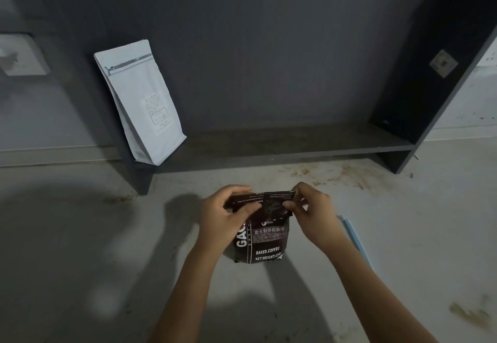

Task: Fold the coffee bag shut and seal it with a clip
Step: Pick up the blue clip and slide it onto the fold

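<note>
A dark brown coffee bag (265, 240) with white lettering stands upright on the pale floor in the middle of the view. Its top flap is bent over toward me. My left hand (226, 213) pinches the left end of the folded top, thumb on the front. My right hand (309, 211) pinches the right end with fingertips on the fold. A long light blue clip (356, 240) lies on the floor just right of my right forearm, partly hidden by it.
A white coffee bag (139, 100) leans on the left inner wall of a dark grey open shelf unit (282, 143) ahead. Brown stains (338, 174) mark the floor before the shelf. A wall socket (18, 55) sits far left.
</note>
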Tool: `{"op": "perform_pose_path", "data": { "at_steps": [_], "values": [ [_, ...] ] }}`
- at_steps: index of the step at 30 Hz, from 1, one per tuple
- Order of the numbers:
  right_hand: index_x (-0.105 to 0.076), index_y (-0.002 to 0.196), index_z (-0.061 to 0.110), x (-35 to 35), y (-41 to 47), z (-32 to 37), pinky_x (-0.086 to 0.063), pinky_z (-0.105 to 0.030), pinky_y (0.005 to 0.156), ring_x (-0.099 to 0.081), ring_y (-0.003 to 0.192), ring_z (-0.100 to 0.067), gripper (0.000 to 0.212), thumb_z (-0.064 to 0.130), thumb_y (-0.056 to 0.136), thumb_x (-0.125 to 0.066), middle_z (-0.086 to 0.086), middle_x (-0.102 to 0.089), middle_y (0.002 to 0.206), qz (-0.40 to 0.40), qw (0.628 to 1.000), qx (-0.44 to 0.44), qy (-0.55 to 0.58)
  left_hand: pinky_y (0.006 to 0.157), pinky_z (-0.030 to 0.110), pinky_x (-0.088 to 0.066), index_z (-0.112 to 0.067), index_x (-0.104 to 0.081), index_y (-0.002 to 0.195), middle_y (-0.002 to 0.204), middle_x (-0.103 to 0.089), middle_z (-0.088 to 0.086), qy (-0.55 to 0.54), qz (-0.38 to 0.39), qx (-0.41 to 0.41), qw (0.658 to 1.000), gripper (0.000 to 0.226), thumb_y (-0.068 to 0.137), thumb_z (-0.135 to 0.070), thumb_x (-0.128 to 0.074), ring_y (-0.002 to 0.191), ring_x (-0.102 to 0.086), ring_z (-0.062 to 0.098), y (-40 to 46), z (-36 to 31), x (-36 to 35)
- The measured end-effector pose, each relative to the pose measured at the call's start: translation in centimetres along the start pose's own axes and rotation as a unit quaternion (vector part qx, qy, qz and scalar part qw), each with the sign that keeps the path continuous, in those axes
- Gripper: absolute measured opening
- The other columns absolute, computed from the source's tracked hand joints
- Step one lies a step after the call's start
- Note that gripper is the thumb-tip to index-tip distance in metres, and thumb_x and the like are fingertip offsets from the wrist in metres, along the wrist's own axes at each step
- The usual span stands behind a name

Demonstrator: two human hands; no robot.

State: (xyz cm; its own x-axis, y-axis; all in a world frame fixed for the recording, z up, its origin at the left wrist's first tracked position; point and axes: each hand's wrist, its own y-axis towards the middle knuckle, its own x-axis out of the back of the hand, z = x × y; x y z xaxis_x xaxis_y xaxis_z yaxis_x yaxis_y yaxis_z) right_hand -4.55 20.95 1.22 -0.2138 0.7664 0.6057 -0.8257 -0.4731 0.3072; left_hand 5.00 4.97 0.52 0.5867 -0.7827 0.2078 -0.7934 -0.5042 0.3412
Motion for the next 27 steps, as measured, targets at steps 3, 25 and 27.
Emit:
{"op": "perform_pose_path", "data": {
  "at_steps": [3,25,27],
  "values": [
    [-0.039,0.059,0.023,-0.3,-0.3,-0.2,-0.043,-0.031,0.055,-0.055,0.064,-0.027,0.036,0.01,0.074,-0.069,-0.013,-0.061,0.065,-0.028,0.999,0.01,-0.021,0.068,0.011,-0.052,-0.028,-0.061,0.097,0.095,-0.066,-0.013,-0.034,0.038,0.078,0.996,0.04,0.066,-0.011,-0.079,0.087,-0.066,0.003,-0.6,0.9,-0.6],
    [-0.061,0.103,0.006,2.0,-4.0,-10.6,-0.048,-0.034,0.074,-0.06,0.093,-0.037,0.026,0.008,0.078,-0.053,-0.021,-0.06,0.101,0.165,0.894,-0.24,-0.341,0.07,0.002,-0.044,-0.012,-0.053,0.097,0.086,-0.061,-0.01,-0.039,-0.041,0.084,0.995,0.021,0.081,-0.003,-0.063,0.073,-0.058,-0.017,-0.5,3.3,-2.1],
    [-0.066,0.092,0.002,1.5,-3.9,-10.5,-0.044,-0.032,0.068,-0.061,0.088,-0.036,0.02,0.006,0.073,-0.059,-0.024,-0.064,0.093,0.172,0.925,-0.172,-0.291,0.069,0.001,-0.044,-0.014,-0.054,0.095,0.086,-0.061,-0.01,-0.046,-0.038,0.081,0.995,0.02,0.081,-0.003,-0.062,0.073,-0.059,-0.017,-0.5,3.3,-2.1]
  ]
}}
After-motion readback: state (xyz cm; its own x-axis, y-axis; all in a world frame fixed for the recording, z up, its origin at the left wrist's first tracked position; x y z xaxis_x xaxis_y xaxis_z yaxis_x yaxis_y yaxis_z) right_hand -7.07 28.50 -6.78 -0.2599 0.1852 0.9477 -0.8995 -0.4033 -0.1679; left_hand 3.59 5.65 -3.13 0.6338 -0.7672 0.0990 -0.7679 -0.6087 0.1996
